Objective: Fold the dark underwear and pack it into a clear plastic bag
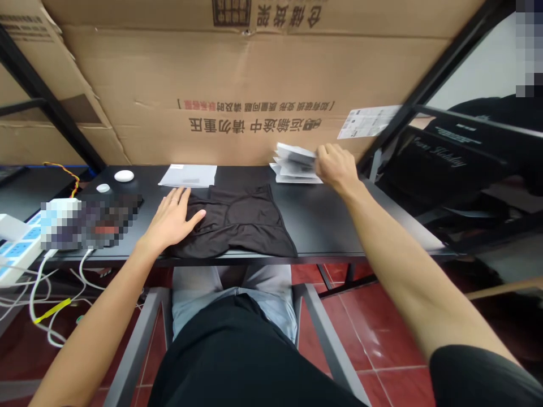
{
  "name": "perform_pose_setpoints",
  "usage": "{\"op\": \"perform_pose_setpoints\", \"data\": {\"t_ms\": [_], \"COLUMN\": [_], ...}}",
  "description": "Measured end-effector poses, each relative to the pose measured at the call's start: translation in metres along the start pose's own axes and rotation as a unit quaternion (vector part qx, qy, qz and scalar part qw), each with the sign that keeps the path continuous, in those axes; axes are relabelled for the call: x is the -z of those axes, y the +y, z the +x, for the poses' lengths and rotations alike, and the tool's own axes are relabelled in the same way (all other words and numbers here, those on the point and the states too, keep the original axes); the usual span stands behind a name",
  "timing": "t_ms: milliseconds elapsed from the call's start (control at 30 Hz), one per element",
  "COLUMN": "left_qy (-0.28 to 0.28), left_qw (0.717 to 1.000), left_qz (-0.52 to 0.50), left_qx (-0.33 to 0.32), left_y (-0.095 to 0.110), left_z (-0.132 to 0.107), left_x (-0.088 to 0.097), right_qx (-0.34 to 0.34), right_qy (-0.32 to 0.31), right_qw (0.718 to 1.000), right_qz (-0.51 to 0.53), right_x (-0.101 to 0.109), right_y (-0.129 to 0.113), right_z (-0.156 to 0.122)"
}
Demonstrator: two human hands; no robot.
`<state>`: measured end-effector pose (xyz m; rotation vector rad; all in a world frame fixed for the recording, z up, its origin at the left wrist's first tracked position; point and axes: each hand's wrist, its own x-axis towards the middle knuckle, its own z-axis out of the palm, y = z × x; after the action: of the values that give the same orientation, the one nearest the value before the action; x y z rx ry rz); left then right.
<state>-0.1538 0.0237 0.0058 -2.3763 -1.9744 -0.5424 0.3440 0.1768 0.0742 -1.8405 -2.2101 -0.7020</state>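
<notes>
A black garment [250, 217], seemingly shorts, lies spread at the front of the black desk. My left hand [176, 217] rests on its left edge, fingers stretched out and thumb apart. At the back of the desk, my right hand [337, 167] is closed on the right end of a whitish flat plastic bag [297, 152], slightly blurred. This bag is lifted at an angle over a stack of similar bags [294, 174]. Behind my left hand lies another frosted plastic bag [189, 176], flat on the desk.
A cardboard sheet [237, 73] walls off the back. To the left are a white power strip [21, 249] with cables, a white oval case [124, 176], a small white lid-like piece [103, 187] and a pixelated dark item [114, 220]. A black metal frame post [407, 113] rises at right.
</notes>
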Motion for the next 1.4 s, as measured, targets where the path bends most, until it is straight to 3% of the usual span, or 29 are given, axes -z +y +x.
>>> {"op": "perform_pose_setpoints", "data": {"t_ms": [100, 200, 333, 433, 500, 600, 700, 800, 933, 1067, 1167, 1267, 1400], "left_qy": [0.103, 0.163, 0.195, 0.168, 0.131, 0.095, 0.080, 0.065, 0.077, 0.109, 0.155, 0.194, 0.213], "left_qw": [0.993, 0.977, 0.959, 0.957, 0.954, 0.948, 0.948, 0.951, 0.946, 0.933, 0.925, 0.916, 0.904], "left_qz": [-0.041, -0.073, -0.047, -0.013, -0.004, -0.008, -0.014, -0.014, -0.009, 0.011, 0.030, 0.044, 0.067], "left_qx": [-0.046, -0.120, -0.200, -0.238, -0.269, -0.304, -0.307, -0.303, -0.315, -0.344, -0.345, -0.349, -0.364], "left_y": [0.020, 0.052, 0.086, 0.091, 0.086, 0.077, 0.071, 0.073, 0.102, 0.152, 0.178, 0.186, 0.174], "left_z": [0.004, 0.009, 0.014, 0.013, 0.010, 0.001, -0.007, -0.010, -0.010, -0.008, -0.005, -0.001, -0.002], "left_x": [0.015, 0.030, 0.038, 0.031, 0.024, 0.015, 0.014, 0.015, 0.009, -0.011, -0.026, -0.032, -0.026], "right_qx": [0.064, 0.140, 0.212, 0.272, 0.316, 0.348, 0.315, 0.274, 0.249, 0.222, 0.206, 0.189, 0.192], "right_qy": [0.079, 0.136, 0.116, 0.072, 0.039, 0.007, -0.003, 0.000, 0.010, 0.021, 0.010, 0.022, 0.036], "right_qw": [0.994, 0.973, 0.949, 0.938, 0.924, 0.905, 0.900, 0.891, 0.873, 0.862, 0.855, 0.853, 0.848], "right_qz": [0.029, 0.122, 0.205, 0.204, 0.211, 0.243, 0.300, 0.362, 0.419, 0.455, 0.476, 0.486, 0.493], "right_x": [0.016, 0.031, 0.046, 0.052, 0.051, 0.047, 0.042, 0.036, 0.030, 0.027, 0.029, 0.031, 0.029], "right_y": [-0.030, -0.076, -0.138, -0.159, -0.155, -0.132, -0.106, -0.097, -0.105, -0.112, -0.112, -0.112, -0.114], "right_z": [-0.016, -0.038, -0.069, -0.089, -0.100, -0.115, -0.130, -0.142, -0.150, -0.154, -0.156, -0.157, -0.156]}}
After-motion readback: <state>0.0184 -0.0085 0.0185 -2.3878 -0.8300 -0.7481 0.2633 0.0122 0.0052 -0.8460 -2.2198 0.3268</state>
